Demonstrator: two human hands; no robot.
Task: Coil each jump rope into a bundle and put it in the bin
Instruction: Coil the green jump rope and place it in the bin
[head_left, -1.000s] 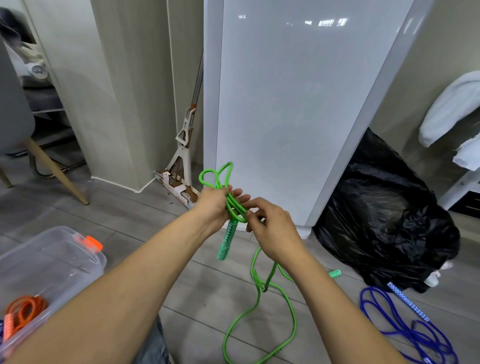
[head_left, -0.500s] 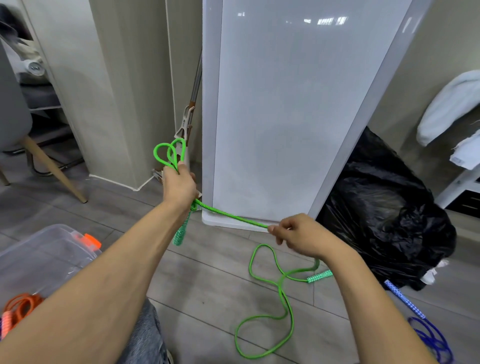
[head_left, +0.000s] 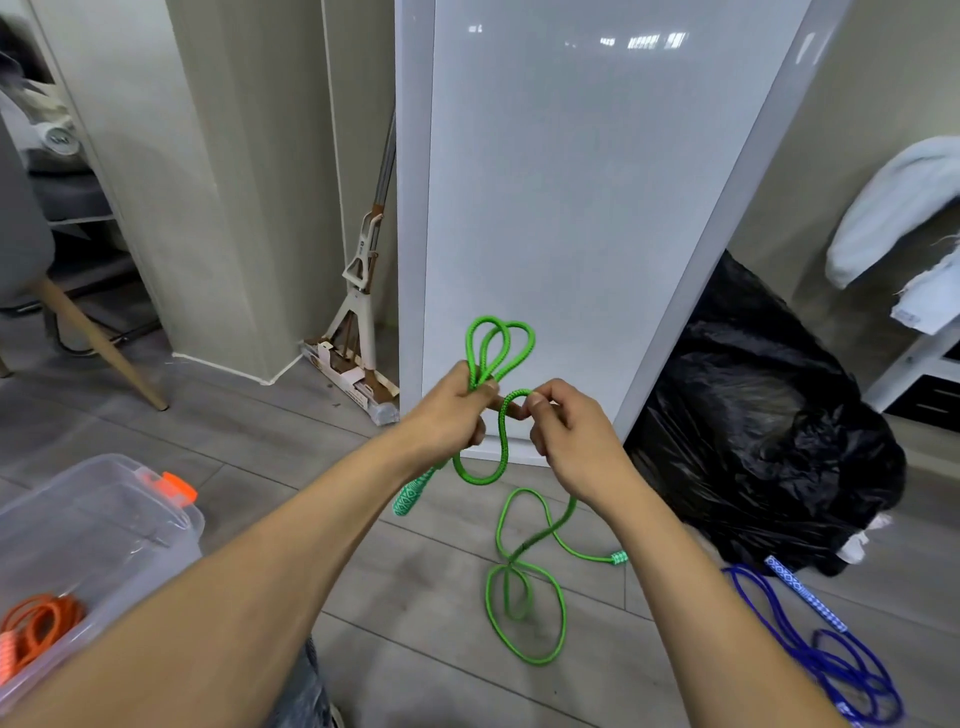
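left hand (head_left: 449, 415) is curled tight round the gathered loops of the green jump rope (head_left: 501, 345), which stand up above the fist; near handle (head_left: 410, 499) hangs below it. right hand (head_left: 569, 441) pinches the next length between thumb and fingertips, just right of the left thumb. slack drops from the right hand onto the floor (head_left: 260, 447), where the far handle (head_left: 618, 558) lies. bin (head_left: 176, 530) stands well left, nearer the left hand.

We see a green rope (head_left: 503, 441) with a white-patterned handle (head_left: 410, 496), a blue rope (head_left: 789, 631) on the right, an orange rope (head_left: 41, 621) on the left and a black bag (head_left: 769, 415).
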